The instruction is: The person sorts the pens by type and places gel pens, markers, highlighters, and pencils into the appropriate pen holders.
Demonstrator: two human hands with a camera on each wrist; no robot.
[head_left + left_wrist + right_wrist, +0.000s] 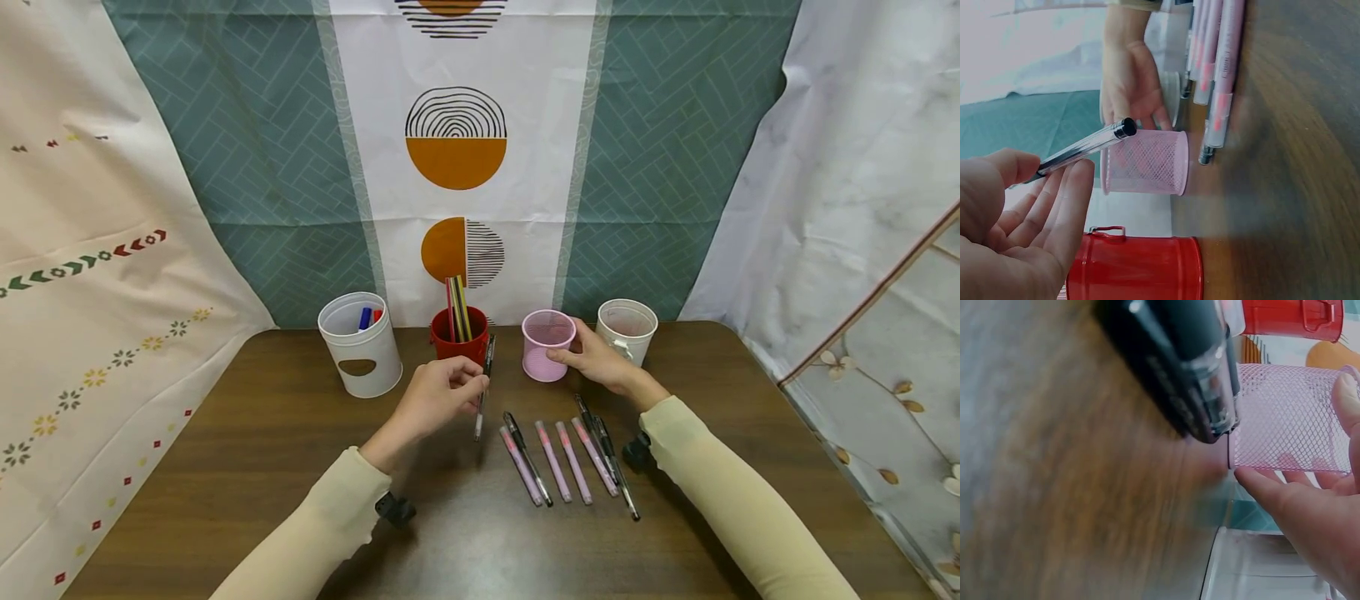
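My left hand [441, 392] pinches a black-and-clear gel pen [480, 421] between thumb and fingers, in front of a red metal cup [442, 346]. The pen stands steeply, its dark end up, in the head view. In the left wrist view, the pen [1085, 145] points toward the pink mesh cup [1147, 164]. My right hand [606, 363] holds that pink mesh cup [545, 362] from its right side, thumb in front and other fingers behind. No pens show inside the mesh cup. Pink highlighters [553, 462] and black pens [617, 468] lie on the table before it.
A white cup [367, 358] with a blue and a red marker stands at the left. Long yellow, black and pink sticks [459, 308] stand in the red cup. Another white cup [628, 321] sits behind my right hand. A patterned cloth [457, 67] hangs behind the wooden table [285, 433].
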